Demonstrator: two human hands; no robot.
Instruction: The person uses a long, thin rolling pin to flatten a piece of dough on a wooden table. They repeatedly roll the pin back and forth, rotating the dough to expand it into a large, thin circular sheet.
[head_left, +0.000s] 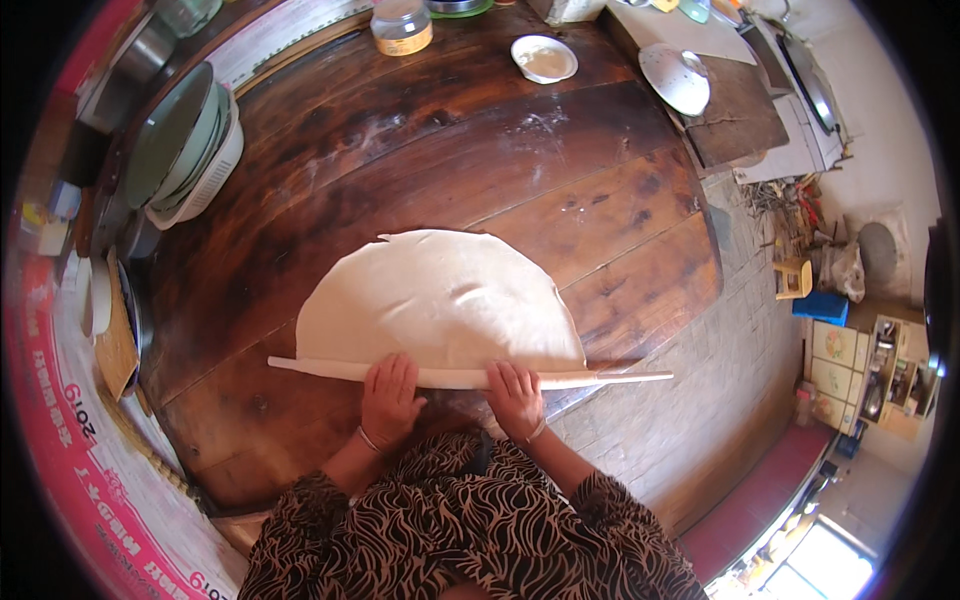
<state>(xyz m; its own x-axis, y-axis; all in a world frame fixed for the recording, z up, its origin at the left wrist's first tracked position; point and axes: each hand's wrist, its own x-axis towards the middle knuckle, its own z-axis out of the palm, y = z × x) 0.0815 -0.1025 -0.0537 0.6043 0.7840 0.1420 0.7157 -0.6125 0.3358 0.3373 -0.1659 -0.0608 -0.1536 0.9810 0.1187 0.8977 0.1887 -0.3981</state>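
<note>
A large thin sheet of dough (435, 292) lies on the dark wooden table, its near edge wrapped around a long rolling pin (637, 376). Both bare ends of the pin stick out beyond the dough. My left hand (390, 397) rests on the wrapped pin left of its middle, fingers over the top. To the right, my right hand (516, 396) lies on it in the same way. The two hands are apart, and each wrist bears a bracelet. The sheet has small wrinkles near its middle and a small tear at its far edge. The undersides of the fingers are hidden.
A white bowl with pale powder (546, 60), a jar (402, 28) and a metal lid (675, 79) stand at the far side. Green basins (176, 135) lean in a white plastic basket (206, 187) at the left. Floury smudges mark the wooden tabletop (480, 165). A stool (793, 278) stands on the floor.
</note>
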